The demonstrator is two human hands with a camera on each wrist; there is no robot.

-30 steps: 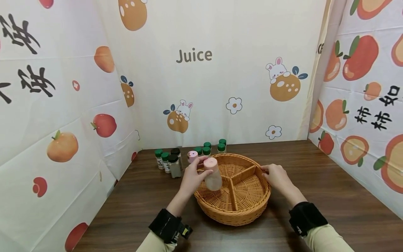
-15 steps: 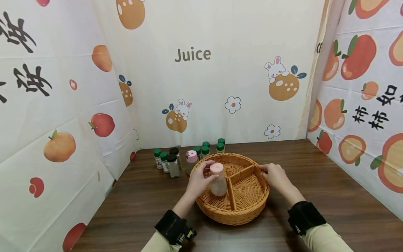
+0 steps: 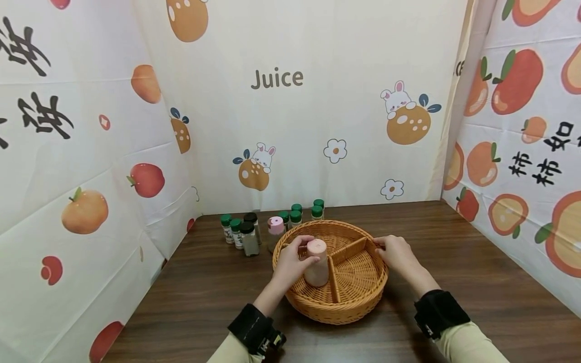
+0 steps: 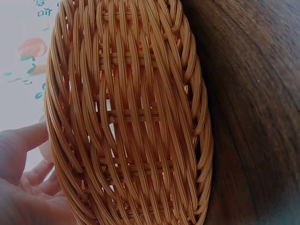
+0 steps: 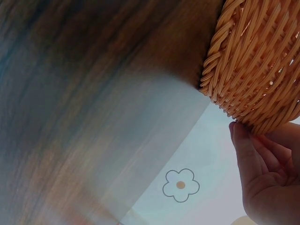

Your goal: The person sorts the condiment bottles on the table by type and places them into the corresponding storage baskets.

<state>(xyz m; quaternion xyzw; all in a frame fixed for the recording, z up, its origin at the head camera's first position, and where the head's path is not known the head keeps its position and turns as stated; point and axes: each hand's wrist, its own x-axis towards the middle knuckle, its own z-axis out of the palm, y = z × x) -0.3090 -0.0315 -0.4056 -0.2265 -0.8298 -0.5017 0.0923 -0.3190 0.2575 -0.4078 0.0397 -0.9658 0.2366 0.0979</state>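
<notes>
A round wicker basket with three compartments sits on the dark wooden table. My left hand grips a pink-lidded bottle, standing upright in the basket's left compartment. My right hand holds the basket's right rim, fingers curled over the edge. In the left wrist view the basket's woven wall fills the frame with my left hand beside it. The right wrist view shows the basket's outer side and my right hand's fingers on its rim.
Behind the basket stand several small spice jars: green-lidded ones, dark-lidded ones, another pink-lidded bottle and more green-lidded jars. Printed fabric walls close in on the left, back and right of the table.
My left hand has carried the pink-lidded bottle to the right and down, from above the basket's left rim into its left compartment. The right hand has stayed on the rim.
</notes>
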